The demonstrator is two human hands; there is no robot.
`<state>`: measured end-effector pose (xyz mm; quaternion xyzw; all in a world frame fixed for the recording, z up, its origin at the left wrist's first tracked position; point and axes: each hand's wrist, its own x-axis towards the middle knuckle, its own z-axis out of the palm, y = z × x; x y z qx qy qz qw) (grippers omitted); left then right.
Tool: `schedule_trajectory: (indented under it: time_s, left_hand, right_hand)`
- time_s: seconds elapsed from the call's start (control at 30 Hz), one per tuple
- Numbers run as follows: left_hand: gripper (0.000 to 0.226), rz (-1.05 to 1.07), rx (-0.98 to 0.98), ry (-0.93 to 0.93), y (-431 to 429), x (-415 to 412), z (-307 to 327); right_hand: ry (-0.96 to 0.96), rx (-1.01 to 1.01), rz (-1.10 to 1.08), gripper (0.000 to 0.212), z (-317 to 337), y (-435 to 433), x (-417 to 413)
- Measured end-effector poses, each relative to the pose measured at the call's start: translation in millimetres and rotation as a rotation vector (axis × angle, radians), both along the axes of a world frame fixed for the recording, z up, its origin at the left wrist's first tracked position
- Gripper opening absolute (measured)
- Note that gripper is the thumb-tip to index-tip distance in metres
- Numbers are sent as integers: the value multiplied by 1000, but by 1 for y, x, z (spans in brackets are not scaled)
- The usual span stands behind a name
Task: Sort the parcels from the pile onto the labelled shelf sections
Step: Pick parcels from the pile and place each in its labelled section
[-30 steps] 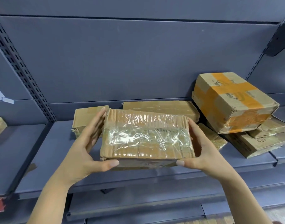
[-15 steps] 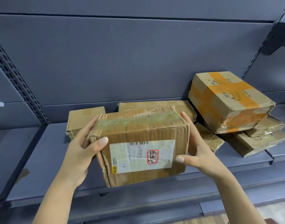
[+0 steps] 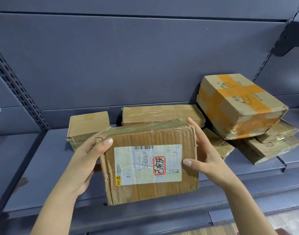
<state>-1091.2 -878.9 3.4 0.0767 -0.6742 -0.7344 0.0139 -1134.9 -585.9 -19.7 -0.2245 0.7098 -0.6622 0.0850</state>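
grey metal shelf [image 3: 43,167] carries a pile of parcels, an orange-taped box [image 3: 238,106] topmost at right. held parcel [image 3: 150,163] floats before it, label facing up, left hand [image 3: 87,160] and right hand [image 3: 204,156] clamped on its sides.

— Can you read the shipping label [image 3: 148,165]?
— Only a barcode and a red stamp; the small print is too fine.
— The held parcel [image 3: 150,161]?
— It hides the front of the long box [image 3: 160,113] behind. Both forearms are cut off by the bottom edge.
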Motion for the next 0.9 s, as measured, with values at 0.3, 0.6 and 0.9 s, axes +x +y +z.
schedule_trajectory:
  time_s: [0.3, 0.6, 0.9]
  left_hand:
    - [102, -3, 22, 55, 5, 2, -5]
    - [112, -25, 29, 152, 8, 20, -24]
    - [96, 31, 83, 226, 14, 35, -36]
  right_hand:
    - [-37, -32, -74, 92, -14, 0, 1]
    - [-104, -95, -123, 102, -22, 1, -1]
    - [-231, -272, -176, 123, -13, -13, 8]
